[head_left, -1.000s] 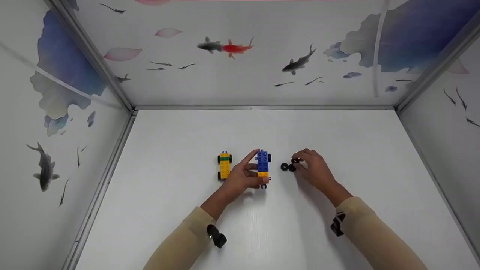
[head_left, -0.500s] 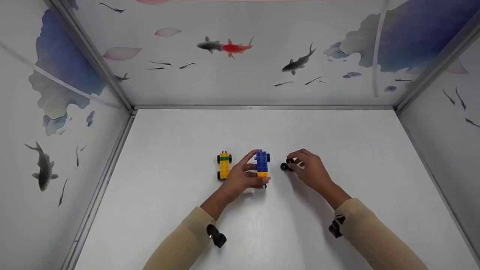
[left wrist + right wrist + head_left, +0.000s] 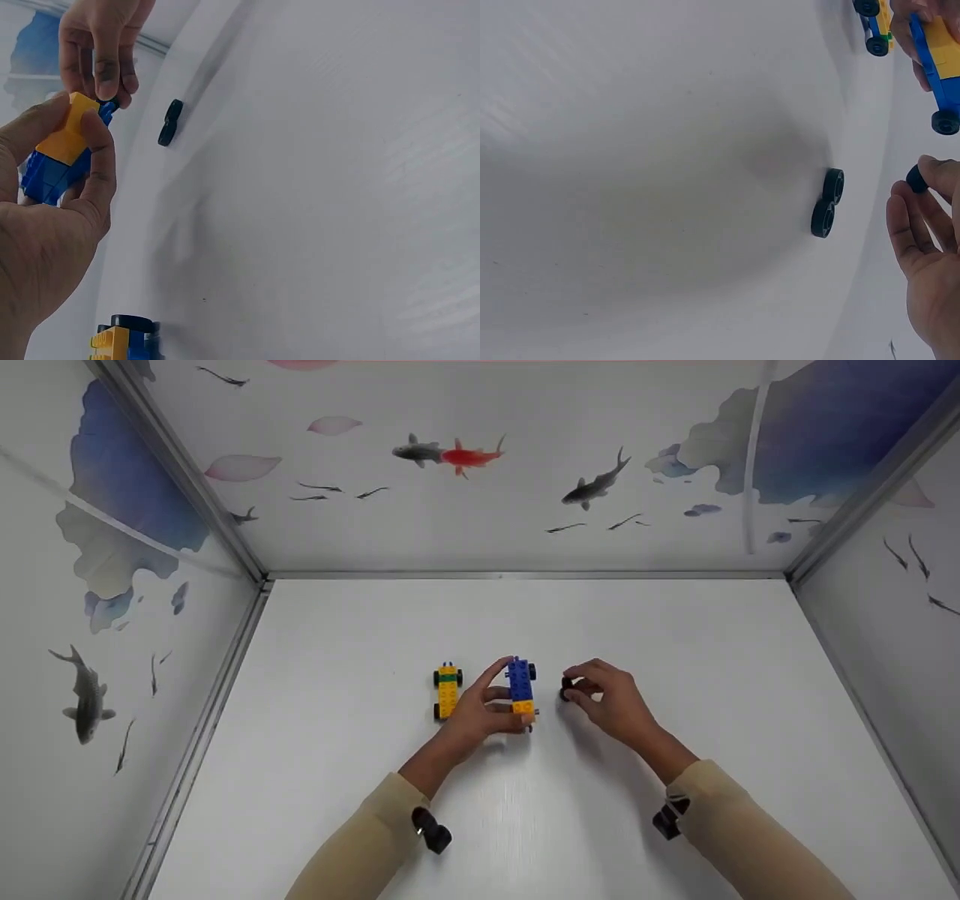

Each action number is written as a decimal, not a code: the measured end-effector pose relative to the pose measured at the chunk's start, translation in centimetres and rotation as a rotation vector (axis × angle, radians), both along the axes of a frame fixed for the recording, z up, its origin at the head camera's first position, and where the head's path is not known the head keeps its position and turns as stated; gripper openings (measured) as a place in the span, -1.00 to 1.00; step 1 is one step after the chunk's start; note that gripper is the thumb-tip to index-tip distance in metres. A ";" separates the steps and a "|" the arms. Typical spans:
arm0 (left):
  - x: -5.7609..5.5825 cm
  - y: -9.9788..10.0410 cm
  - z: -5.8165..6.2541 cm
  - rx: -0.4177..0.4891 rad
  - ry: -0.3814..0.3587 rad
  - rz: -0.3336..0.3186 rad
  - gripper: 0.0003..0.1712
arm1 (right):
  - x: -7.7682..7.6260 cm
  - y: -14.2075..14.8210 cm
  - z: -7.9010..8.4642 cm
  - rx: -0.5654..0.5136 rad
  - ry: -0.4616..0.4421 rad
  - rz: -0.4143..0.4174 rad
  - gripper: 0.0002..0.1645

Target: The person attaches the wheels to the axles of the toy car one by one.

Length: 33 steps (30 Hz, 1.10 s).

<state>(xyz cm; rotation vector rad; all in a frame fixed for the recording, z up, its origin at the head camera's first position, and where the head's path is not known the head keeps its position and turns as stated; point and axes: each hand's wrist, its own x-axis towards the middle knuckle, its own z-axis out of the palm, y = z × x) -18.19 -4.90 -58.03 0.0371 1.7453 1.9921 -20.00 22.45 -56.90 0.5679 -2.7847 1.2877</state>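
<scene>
My left hand (image 3: 480, 711) grips a toy car (image 3: 520, 681) of blue and yellow bricks above the table. One black wheel (image 3: 945, 122) is fitted at its far right corner, and bare axle stubs show at other corners. Between thumb and fingertips, my right hand (image 3: 621, 703) pinches a loose black wheel (image 3: 916, 179), a short way to the right of the car. Two more loose wheels (image 3: 171, 122) stand side by side on the table below, mostly covered by the hand in the head view.
Left of my left hand sits a second toy car (image 3: 448, 690), yellow with a green strip and black wheels. The white table (image 3: 360, 645) is bounded by printed panels (image 3: 502, 532) at the back and sides.
My right hand has lifted one wheel off the group of three and moved left, closer to the car. The car in my left hand has shifted slightly left.
</scene>
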 end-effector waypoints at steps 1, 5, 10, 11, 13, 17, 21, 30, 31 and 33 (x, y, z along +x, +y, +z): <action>0.0 0.0 0.0 -0.009 -0.002 0.003 0.25 | 0.0 -0.1 0.0 -0.004 -0.004 0.006 -0.61; -0.1 0.0 -0.2 -0.027 -0.003 0.017 0.25 | 0.1 -0.3 0.2 -0.021 -0.021 0.022 -0.58; -0.3 0.1 -0.2 -0.021 0.009 0.036 0.23 | 0.4 -0.7 0.4 -0.037 -0.025 0.031 -0.60; -0.3 0.1 -0.2 -0.023 0.014 0.039 0.23 | 0.5 -0.8 0.4 -0.038 -0.026 0.035 -0.60; -0.4 0.0 -0.2 -0.033 0.025 0.043 0.23 | 0.6 -0.9 0.4 -0.035 -0.036 0.042 -0.61; -0.4 0.0 -0.2 -0.048 0.034 0.051 0.23 | 0.9 -1.3 0.5 -0.038 -0.075 0.072 -0.60; -0.4 0.0 -0.1 -0.030 0.042 0.052 0.22 | 1.1 -1.5 0.5 -0.055 -0.101 0.107 -0.60; -0.1 0.2 0.2 0.058 0.048 0.040 0.21 | 1.5 -2.1 0.6 -0.102 -0.095 0.166 -0.60; -0.2 0.2 0.2 0.062 0.050 0.039 0.21 | 1.5 -2.2 0.6 -0.105 -0.101 0.169 -0.60; -0.2 0.2 0.3 0.066 0.054 0.037 0.21 | 1.6 -2.2 0.7 -0.111 -0.111 0.174 -0.61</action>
